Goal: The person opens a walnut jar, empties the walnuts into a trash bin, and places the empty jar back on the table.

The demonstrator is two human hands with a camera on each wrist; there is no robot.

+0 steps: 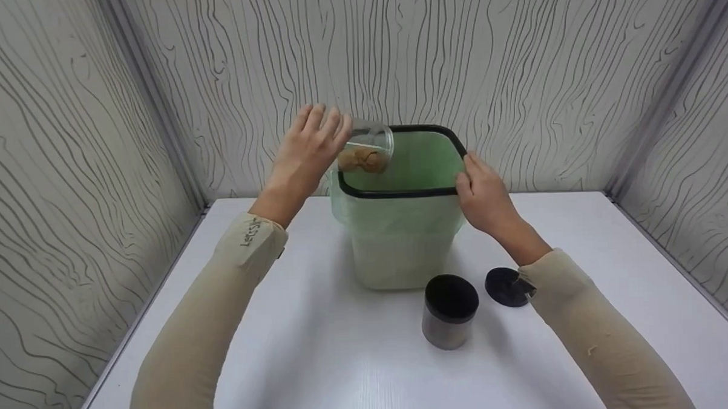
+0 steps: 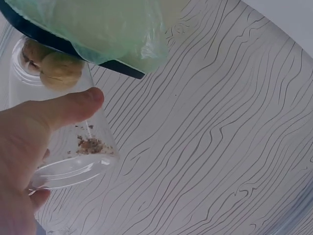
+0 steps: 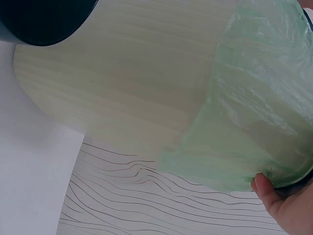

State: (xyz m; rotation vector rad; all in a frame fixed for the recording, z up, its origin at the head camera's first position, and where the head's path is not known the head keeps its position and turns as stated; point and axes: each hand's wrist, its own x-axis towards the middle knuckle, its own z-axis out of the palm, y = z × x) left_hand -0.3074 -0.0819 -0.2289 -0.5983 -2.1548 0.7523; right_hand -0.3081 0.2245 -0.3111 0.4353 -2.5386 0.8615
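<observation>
My left hand (image 1: 313, 139) grips a clear cup (image 1: 370, 131), tipped on its side with its mouth over the left rim of a trash bin (image 1: 402, 257). Brown walnuts (image 2: 61, 71) lie near the cup's mouth, and small brown crumbs (image 2: 92, 145) cling near its base. A green plastic bag (image 1: 420, 157) lines the bin and folds down over its outside, under a black rim ring (image 1: 400, 193). At the right side of that rim, my right hand (image 1: 488, 194) holds on, thumb outside over the bag. Its other fingers are partly hidden.
In front of the bin stands an open dark canister (image 1: 450, 328) with a black inside. A black lid (image 1: 505, 287) lies to its right, partly under the right sleeve. The white table (image 1: 321, 363) is bounded by wood-grain patterned walls (image 1: 244, 63) at the back and sides.
</observation>
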